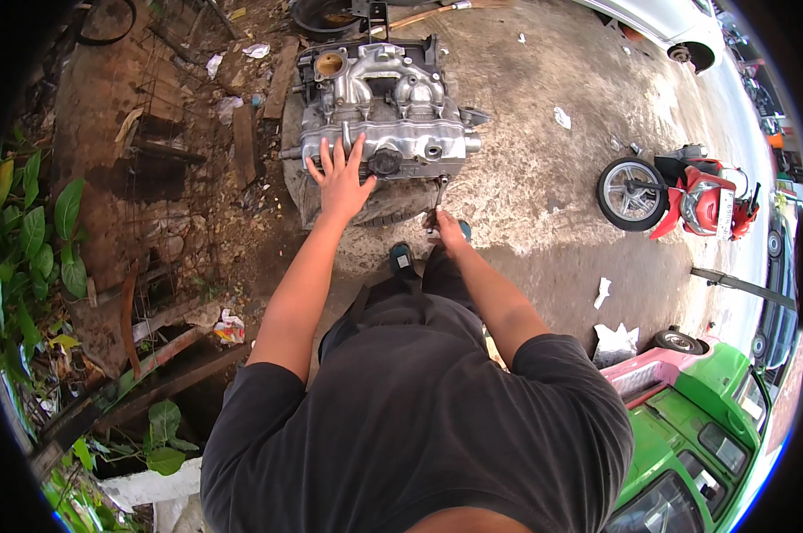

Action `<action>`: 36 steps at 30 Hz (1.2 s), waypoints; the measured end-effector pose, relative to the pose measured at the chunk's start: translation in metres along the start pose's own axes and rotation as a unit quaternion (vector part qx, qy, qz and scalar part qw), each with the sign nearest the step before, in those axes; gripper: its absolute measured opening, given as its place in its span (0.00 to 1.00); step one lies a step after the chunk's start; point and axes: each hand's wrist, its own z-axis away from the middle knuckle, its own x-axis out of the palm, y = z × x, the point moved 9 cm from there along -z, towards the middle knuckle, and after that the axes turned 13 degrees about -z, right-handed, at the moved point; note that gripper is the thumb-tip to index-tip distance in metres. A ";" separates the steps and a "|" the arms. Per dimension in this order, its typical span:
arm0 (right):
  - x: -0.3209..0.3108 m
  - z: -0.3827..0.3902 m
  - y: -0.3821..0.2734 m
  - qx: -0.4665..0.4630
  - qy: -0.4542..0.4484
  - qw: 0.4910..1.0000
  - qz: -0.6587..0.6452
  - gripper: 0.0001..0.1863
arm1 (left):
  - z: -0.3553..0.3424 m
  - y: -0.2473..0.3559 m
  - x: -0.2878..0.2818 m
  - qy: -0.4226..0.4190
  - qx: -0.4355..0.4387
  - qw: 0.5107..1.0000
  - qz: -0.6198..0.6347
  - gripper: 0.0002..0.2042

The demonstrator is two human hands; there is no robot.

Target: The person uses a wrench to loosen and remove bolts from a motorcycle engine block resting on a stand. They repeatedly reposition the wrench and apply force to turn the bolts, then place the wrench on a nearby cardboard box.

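Note:
A silvery engine [321, 142] sits in front of me on what looks like an old tyre [388, 218]. My left hand [341, 188] lies on the near-left part of its ribbed cover, fingers spread, holding nothing. A dark round cap [385, 162] is just right of that hand. In my right hand [451, 233] is the near end of a slim metal wrench [442, 193]. Its far end meets the engine's near-right lower edge; the fastener there is too small to make out. Intake pipes [379, 67] and a round brownish opening [329, 64] top the far side.
Left of the engine lie boards, wire mesh, litter and leafy plants [37, 222]. A red motorcycle [703, 200] stands at right, a green vehicle [685, 435] at near right, a white car [659, 27] at far right. A dark basin [326, 18] sits behind the engine.

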 end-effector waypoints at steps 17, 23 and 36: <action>-0.004 0.103 -0.252 -0.326 0.168 0.587 0.722 0.23 | 0.003 0.000 -0.008 0.008 -0.013 1.000 0.021 0.42; 0.021 0.129 -0.276 -0.365 0.121 0.583 0.716 0.16 | 0.004 0.000 -0.007 0.021 -0.014 0.999 0.025 0.42; -0.070 0.068 -0.084 -0.117 0.057 0.982 0.134 0.14 | 0.004 0.000 -0.004 0.032 0.007 0.999 0.037 0.41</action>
